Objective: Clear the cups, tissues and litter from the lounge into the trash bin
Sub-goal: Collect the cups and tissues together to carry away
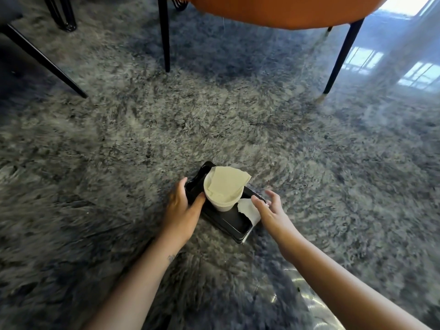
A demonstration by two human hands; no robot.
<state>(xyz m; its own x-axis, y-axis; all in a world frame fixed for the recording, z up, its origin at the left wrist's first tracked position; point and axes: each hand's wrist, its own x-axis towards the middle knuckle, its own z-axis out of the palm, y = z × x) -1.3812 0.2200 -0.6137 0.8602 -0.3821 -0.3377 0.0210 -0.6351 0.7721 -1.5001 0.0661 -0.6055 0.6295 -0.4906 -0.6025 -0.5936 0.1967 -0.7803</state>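
A black tray (234,222) lies on the shaggy grey rug (309,151), a little below the middle of the view toward 6 o'clock, its long side running from 11 to 5 o'clock. On its middle stands a white paper cup (221,203), upright, with a pale folded tissue (226,184) stuffed into its mouth and sticking out past the rim toward 1 o'clock. A second, torn tissue (247,210) lies over the tray's edge at 3 o'clock of the cup. The left hand (182,210) grasps the tray at its 9 o'clock side: the fingers curl round the outer rim, while the thumb lies across the tray's inner surface, its tip just beside the cup's wall. The right hand (271,210) is released – fingers spread and nearly straight, holding nothing; its thumb tip touches the upper edge of the torn tissue, and the other fingers hover above the tray's rim at 3 o'clock. At 12 to 1 o'clock of the view stands an orange chair (273,10) on thin black legs – beyond it, at 2 o'clock, glossy floor (404,67) shows window reflections.
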